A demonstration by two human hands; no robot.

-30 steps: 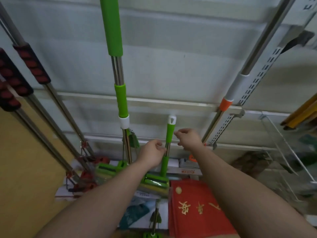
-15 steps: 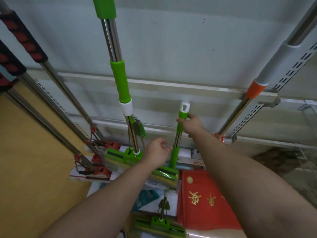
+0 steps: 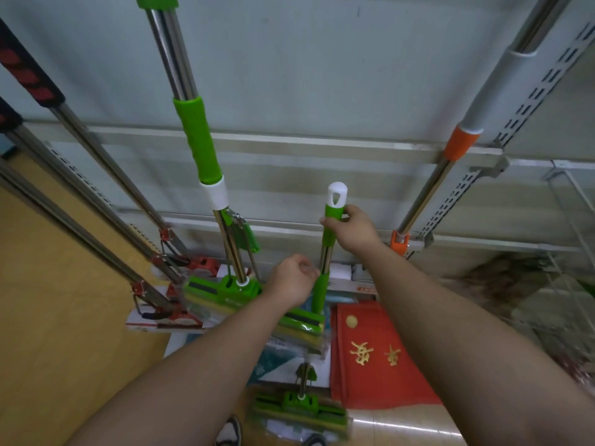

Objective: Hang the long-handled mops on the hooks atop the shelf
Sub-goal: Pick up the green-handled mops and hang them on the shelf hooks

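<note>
Far left: red-and-black grip mop handles [image 3: 30,77] slanting down to red mop heads [image 3: 180,313] by the yellow wall [image 3: 58,317]. Next right: hanging green sponge mop [image 3: 196,136], steel shaft running up out of frame, green grip over a white collar, green head [image 3: 222,289] low against the shelf back panel [image 3: 322,75].

Centre: left hand [image 3: 291,278] curled loosely, fingertips at the steel section of the held green mop [image 3: 328,249]; firm grip or only touching, cannot tell. Forearm crossing over that mop's green-and-yellow sponge head [image 3: 304,328]. Held mop upright, slightly tilted, between the hanging green mop and the orange-collared one, its white cap with hanging hole [image 3: 337,194] well below the upper shelf rail [image 3: 289,144]; not on any hook. Right hand [image 3: 352,231] closed around the upper green grip just under the white cap, thumb and fingers wrapped.

Below centre: another green mop head [image 3: 299,408] near the floor, blurred. Just right: red packet with gold characters [image 3: 376,355].

Right: grey-handled mop with orange collar [image 3: 460,143] slanting down to an orange fitting [image 3: 399,244], beside a slotted shelf upright [image 3: 528,101]. Far right: wire rack [image 3: 570,220], contents blurred.
</note>
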